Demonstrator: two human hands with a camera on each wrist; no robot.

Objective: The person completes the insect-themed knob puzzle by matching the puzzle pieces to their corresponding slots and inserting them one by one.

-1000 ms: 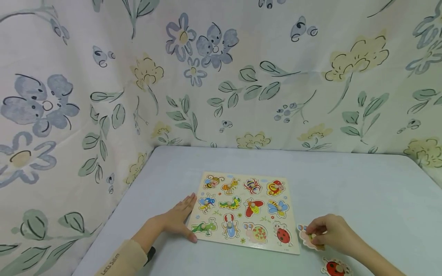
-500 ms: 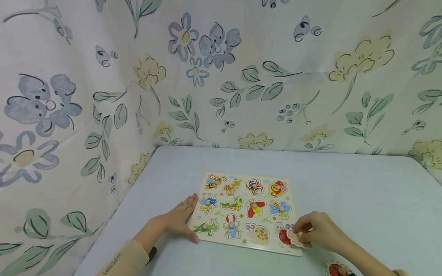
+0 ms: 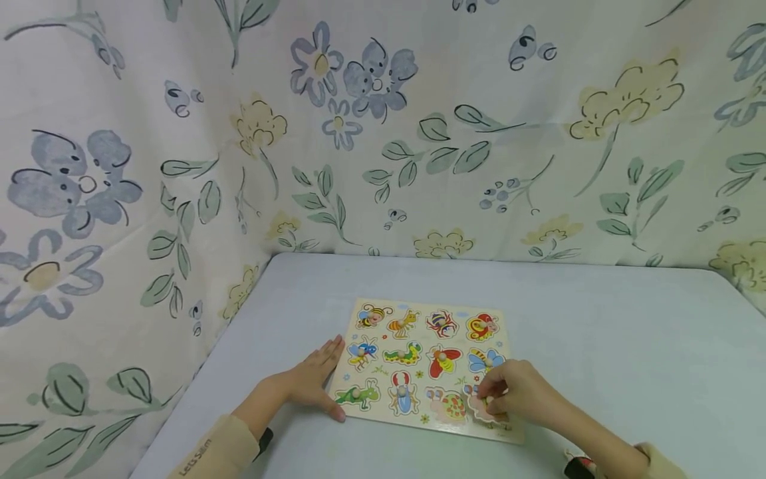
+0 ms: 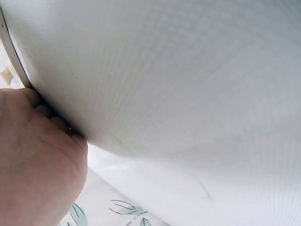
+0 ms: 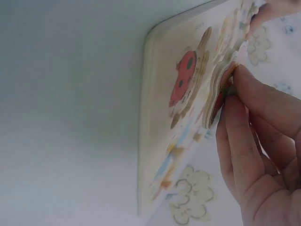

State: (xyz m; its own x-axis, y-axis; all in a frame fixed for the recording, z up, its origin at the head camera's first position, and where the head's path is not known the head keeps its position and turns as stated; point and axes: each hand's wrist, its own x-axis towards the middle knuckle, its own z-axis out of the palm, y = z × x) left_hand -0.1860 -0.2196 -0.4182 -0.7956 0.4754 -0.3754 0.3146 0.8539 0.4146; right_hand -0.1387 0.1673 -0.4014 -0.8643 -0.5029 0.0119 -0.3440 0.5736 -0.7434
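Observation:
A wooden peg puzzle board (image 3: 384,409) with insect pictures lies on the table. My left hand (image 3: 308,386) rests along its left edge, fingers extended and thumb near the front corner. My right hand (image 3: 520,392) pinches the snail puzzle piece (image 3: 475,406) by its knob, above the board's front right corner. In the right wrist view the snail piece is tilted and apart from the board, beside the ladybug recess (image 5: 184,77). To its left, the snail-shaped recess (image 3: 449,406) shows its printed picture. The left wrist view shows mostly palm (image 4: 37,160) and table.
Knobbed insect pieces such as the caterpillar (image 3: 403,354) and stag beetle (image 3: 403,394) sit in other recesses. A ladybug piece (image 3: 586,460) lies right of the board, mostly hidden by the right wrist. A floral curtain (image 3: 431,146) hangs behind the white table (image 3: 628,332).
My right hand has carried the snail piece leftward from the table beside the board to above the board's front right corner. The left hand has stayed at the board's left edge.

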